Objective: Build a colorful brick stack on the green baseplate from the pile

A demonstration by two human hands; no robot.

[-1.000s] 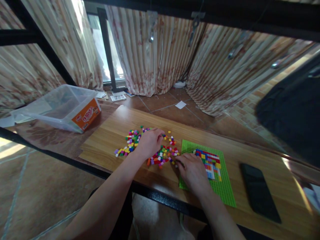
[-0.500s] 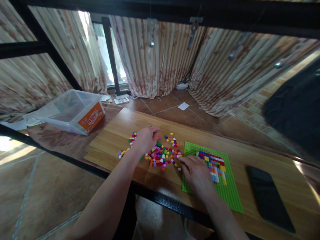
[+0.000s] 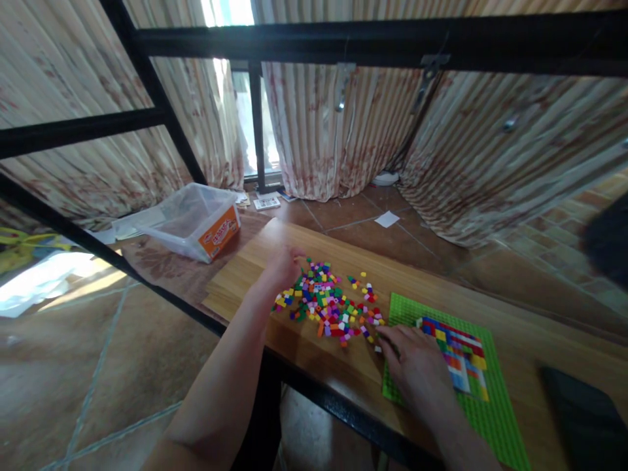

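At the left edge of a pile of small colourful toy bricks, my left hand hovers with loosely curved, slightly blurred fingers; nothing shows in them. My right hand rests over the left side of a green studded baseplate. Its thumb and fingertips come together beside the pile's right end, and whatever may be between them is hidden. Right of that hand, a block of joined bricks in red, blue, white, orange and yellow sits on the baseplate, partly covered by the hand.
A dark phone lies on the wooden table, right of the baseplate. Beyond the table's left end stands a clear plastic bin with an orange label. A black metal bar crosses overhead, before striped curtains.
My left hand has moved left across the pile to its edge, uncovering more bricks. My right hand has stayed by the baseplate's left side. The camera view has turned left.
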